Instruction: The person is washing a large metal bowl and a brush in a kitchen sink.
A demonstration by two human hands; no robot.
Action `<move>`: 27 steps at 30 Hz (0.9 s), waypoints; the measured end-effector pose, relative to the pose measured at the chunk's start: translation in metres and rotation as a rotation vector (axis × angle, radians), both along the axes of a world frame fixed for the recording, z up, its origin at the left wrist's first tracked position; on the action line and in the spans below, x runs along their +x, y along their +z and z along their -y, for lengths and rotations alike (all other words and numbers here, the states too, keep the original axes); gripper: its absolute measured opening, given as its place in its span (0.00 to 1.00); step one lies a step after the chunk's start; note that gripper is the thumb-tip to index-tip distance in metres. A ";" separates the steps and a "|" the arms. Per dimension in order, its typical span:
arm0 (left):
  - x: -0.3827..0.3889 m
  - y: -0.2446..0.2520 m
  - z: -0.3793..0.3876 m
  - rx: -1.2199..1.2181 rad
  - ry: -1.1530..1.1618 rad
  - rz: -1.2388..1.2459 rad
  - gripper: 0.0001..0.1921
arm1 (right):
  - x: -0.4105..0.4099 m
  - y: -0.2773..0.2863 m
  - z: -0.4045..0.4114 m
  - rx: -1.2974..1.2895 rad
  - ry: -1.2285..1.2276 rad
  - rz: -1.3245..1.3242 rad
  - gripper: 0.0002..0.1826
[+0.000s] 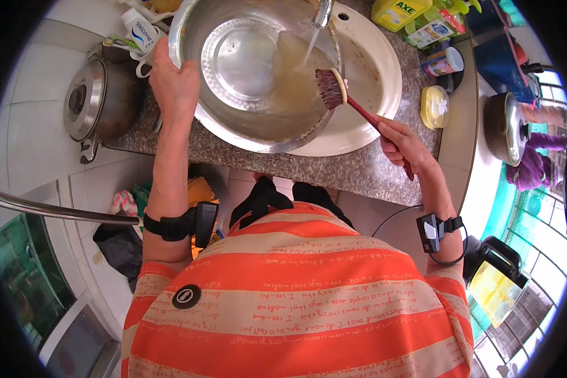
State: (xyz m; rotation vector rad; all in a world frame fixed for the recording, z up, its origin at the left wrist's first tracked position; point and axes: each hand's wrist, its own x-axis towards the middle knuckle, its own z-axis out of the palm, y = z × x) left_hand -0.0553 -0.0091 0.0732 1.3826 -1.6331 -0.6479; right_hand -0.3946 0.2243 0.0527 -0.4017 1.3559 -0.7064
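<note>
My left hand [175, 85] grips the left rim of a large metal basin [255, 127], which is tilted over a cream sink [382, 90]. Murky water [293, 80] lies in the basin's right part, and a stream runs into it from the faucet [324, 15]. In my right hand [404, 144] is the dark red handle of a scrub brush [331, 89]. Its bristles are at the right inner wall of the basin; whether they touch it I cannot tell.
A lidded metal pot [87, 97] stands left of the basin, near a white mug [144, 64] holding a toothpaste tube [141, 30]. Dish soap bottles [399, 13], a lidded tub [443, 62] and a yellow soap box [434, 107] line the right side. Another pot [503, 127] sits on the ledge.
</note>
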 end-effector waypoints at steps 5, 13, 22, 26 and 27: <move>-0.003 0.004 -0.004 0.013 0.005 0.008 0.20 | -0.006 -0.013 -0.010 0.025 -0.159 0.326 0.22; -0.001 0.001 -0.001 -0.022 0.011 0.023 0.21 | 0.013 -0.002 0.004 -0.110 0.174 -0.276 0.21; 0.000 -0.004 0.004 -0.059 0.004 0.069 0.23 | -0.018 -0.020 0.003 -0.428 0.545 -1.269 0.23; -0.001 -0.004 0.003 -0.078 0.051 0.123 0.23 | -0.041 -0.017 0.008 -0.245 0.173 -0.669 0.21; -0.001 -0.002 0.000 -0.052 0.035 0.108 0.23 | -0.036 -0.008 0.006 -0.013 -0.039 -0.288 0.21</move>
